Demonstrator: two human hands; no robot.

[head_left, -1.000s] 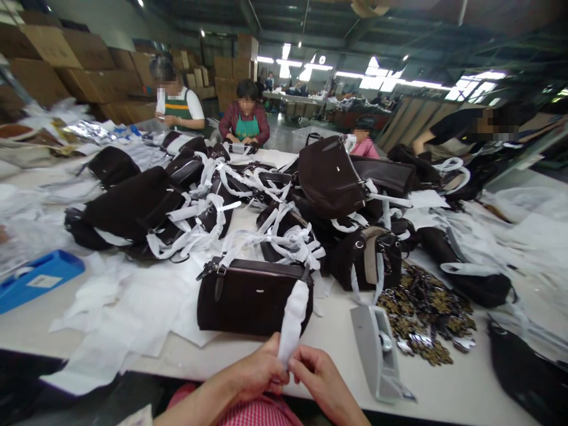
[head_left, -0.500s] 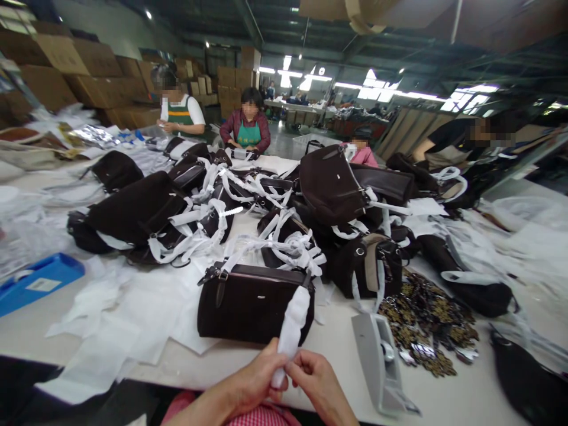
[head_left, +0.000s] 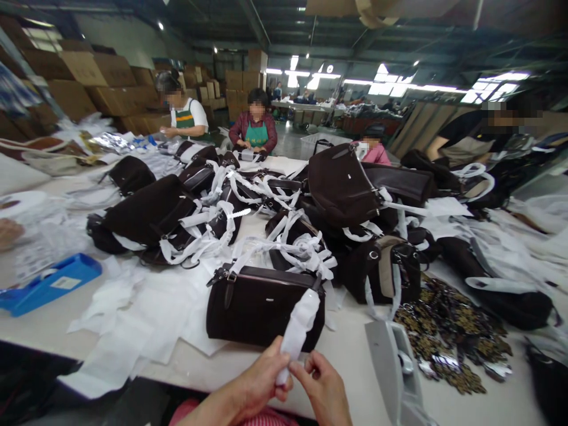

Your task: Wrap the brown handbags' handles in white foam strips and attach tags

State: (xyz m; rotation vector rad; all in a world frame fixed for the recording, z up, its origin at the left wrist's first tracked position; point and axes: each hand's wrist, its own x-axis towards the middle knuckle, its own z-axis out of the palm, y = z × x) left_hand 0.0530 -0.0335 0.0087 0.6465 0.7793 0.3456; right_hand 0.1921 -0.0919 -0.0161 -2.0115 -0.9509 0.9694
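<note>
Left fingers point(head_left: 283, 391) around a white strip point(head_left: 300, 322), right fingers point(head_left: 302, 374) at its edge, dark handbag point(head_left: 248, 313) just beyond

No legible text, apron lettering point(head_left: 256, 141) seemingly blurred

Cardboard boxes point(head_left: 115, 102) are stacked at upper left; a blue tape dispenser point(head_left: 53, 287) sits at left; a person point(head_left: 254, 127) in a green apron point(head_left: 257, 137) is upper centre; windows point(head_left: 386, 83) glow upper right.

Pale table point(head_left: 355, 349) bearing dark handbags point(head_left: 248, 313), white sheets point(head_left: 133, 319), blue dispenser point(head_left: 66, 287), grey dispenser point(head_left: 385, 355), heaped patterned pieces point(head_left: 448, 331)
</note>
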